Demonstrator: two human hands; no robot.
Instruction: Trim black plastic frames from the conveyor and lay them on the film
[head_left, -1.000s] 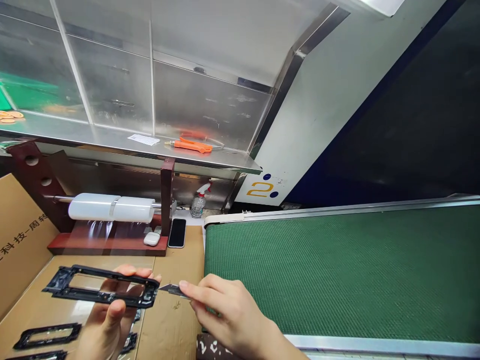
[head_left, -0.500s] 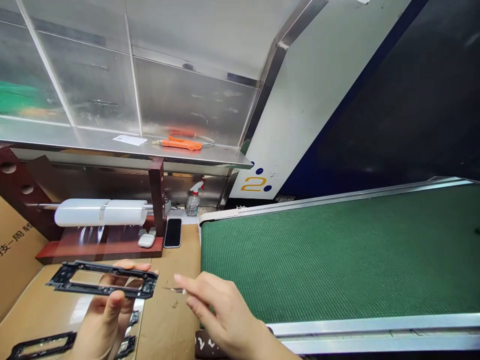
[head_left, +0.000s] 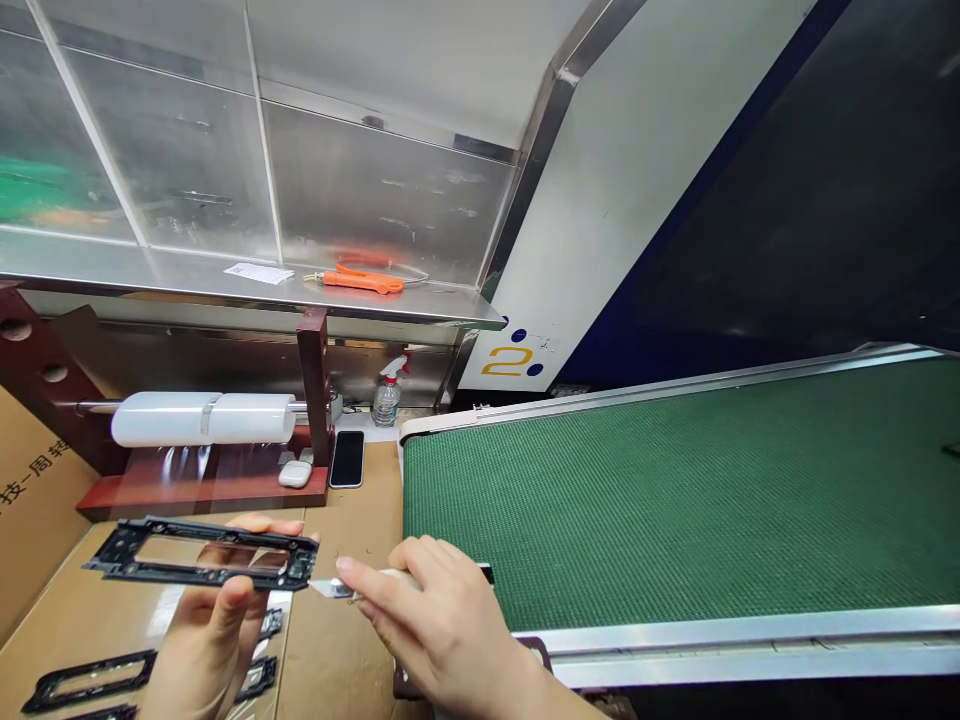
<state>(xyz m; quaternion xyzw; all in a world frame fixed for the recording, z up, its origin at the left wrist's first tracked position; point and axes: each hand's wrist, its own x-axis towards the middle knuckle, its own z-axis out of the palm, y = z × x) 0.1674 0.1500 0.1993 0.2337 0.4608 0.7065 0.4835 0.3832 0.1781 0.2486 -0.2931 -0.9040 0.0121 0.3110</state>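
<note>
My left hand [head_left: 214,635] is closed round a black rectangular plastic frame [head_left: 169,575] with a long window in it, held level above the cardboard-covered table. Fingers pass behind the frame and the thumb presses its near edge. In my right hand [head_left: 442,610] is a craft knife [head_left: 330,589], gripped between thumb and fingers. Its blade points left, at or very near the frame's lower right corner; I cannot tell whether it cuts in. More black frames [head_left: 90,683] lie on the table below, partly covered by my left hand and forearm.
A green conveyor belt [head_left: 675,500] with metal edges runs to the right. Behind the frame stands a wooden holder with film rolls [head_left: 202,418]. An earbud case [head_left: 295,473], a phone [head_left: 347,459] and a spray bottle [head_left: 387,392] are near it. An orange tool [head_left: 364,280] lies on the shelf.
My right hand has turned the knife so the flat of its blade shows, and the tip has come left to the frame's corner. The frame has shifted very slightly.
</note>
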